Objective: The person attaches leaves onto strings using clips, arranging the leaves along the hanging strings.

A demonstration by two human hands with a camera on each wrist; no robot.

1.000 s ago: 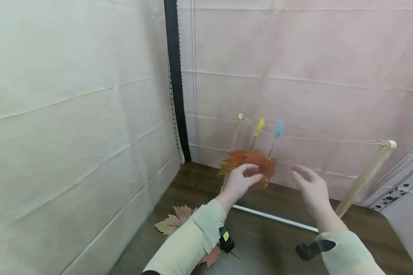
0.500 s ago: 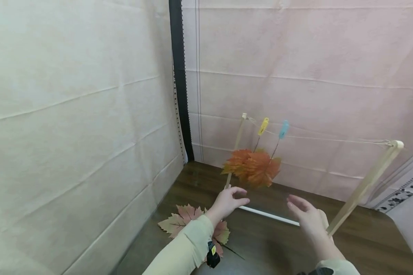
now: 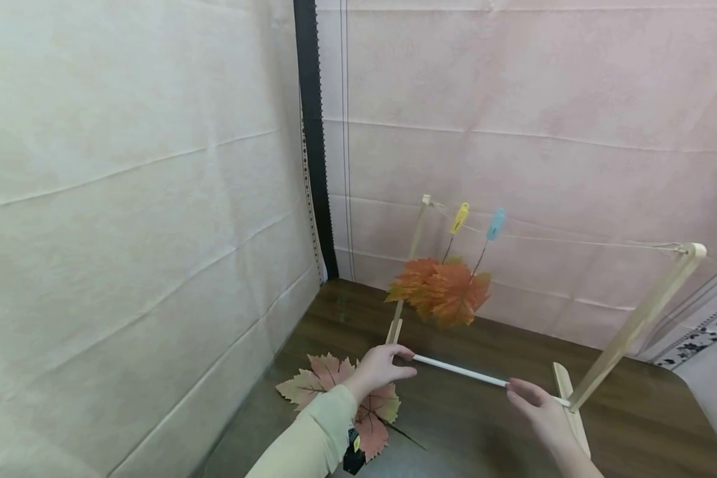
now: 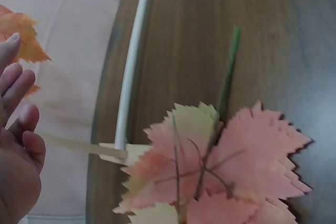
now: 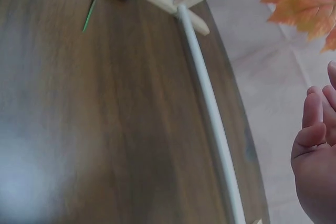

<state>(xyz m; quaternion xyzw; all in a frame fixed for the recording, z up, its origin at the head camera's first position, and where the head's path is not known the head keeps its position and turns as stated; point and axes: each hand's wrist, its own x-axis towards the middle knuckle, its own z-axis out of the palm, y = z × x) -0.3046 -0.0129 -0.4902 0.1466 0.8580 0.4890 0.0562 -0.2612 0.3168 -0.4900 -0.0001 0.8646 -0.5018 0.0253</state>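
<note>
My left hand (image 3: 385,366) hovers near the left end of the white rod (image 3: 460,371), fingers loosely bent and holding nothing. My right hand (image 3: 538,408) is over the rod's right end, and the right wrist view shows it apart from the rod. Orange maple leaves (image 3: 448,290) hang from a string, held by a yellow clothespin (image 3: 459,218) and a blue clothespin (image 3: 495,224). The string runs between two wooden posts (image 3: 639,325). On the table, partly behind my left arm, lie pink-green maple leaves (image 4: 247,156) with a green stem.
The frame's wooden feet (image 3: 564,382) rest on the dark wooden table (image 3: 454,425). A pale cloth wall (image 3: 155,232) rises on the left and a pinkish one (image 3: 544,79) behind the frame.
Both hands have come down from beside the hanging leaves to the level of the white rod. The leaves and clothespins still hang on the string.
</note>
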